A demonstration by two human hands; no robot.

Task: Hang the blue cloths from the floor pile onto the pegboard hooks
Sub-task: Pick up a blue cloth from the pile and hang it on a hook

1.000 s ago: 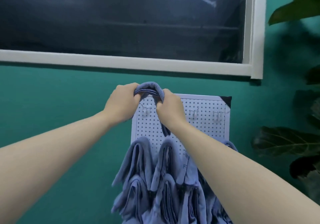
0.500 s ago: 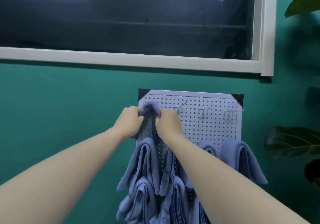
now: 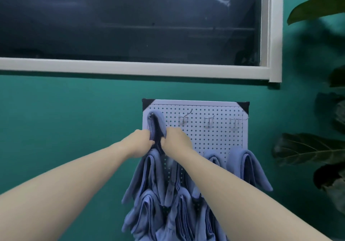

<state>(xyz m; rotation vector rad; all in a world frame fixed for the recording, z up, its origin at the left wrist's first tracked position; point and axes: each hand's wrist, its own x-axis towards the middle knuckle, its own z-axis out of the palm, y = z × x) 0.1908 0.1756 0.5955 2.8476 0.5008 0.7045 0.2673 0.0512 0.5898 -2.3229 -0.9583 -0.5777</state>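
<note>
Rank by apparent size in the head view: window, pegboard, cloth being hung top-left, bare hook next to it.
Largest to smallest, as they look:
1. window
2. pegboard, partly covered by cloths
3. cloth being hung, lower part hidden behind both hands' grip
4. bare hook
No close calls.

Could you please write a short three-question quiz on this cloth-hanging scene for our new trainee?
1. True or false: both hands grip the blue cloth at the pegboard's top-left corner.
2. How many top-row hooks are bare?
A. one B. three C. five
3. What colour is the wall behind the board?

Key:
1. True: the left hand and right hand hold it from either side.
2. B, starting with the nearest bare hook.
3. Green.
</note>
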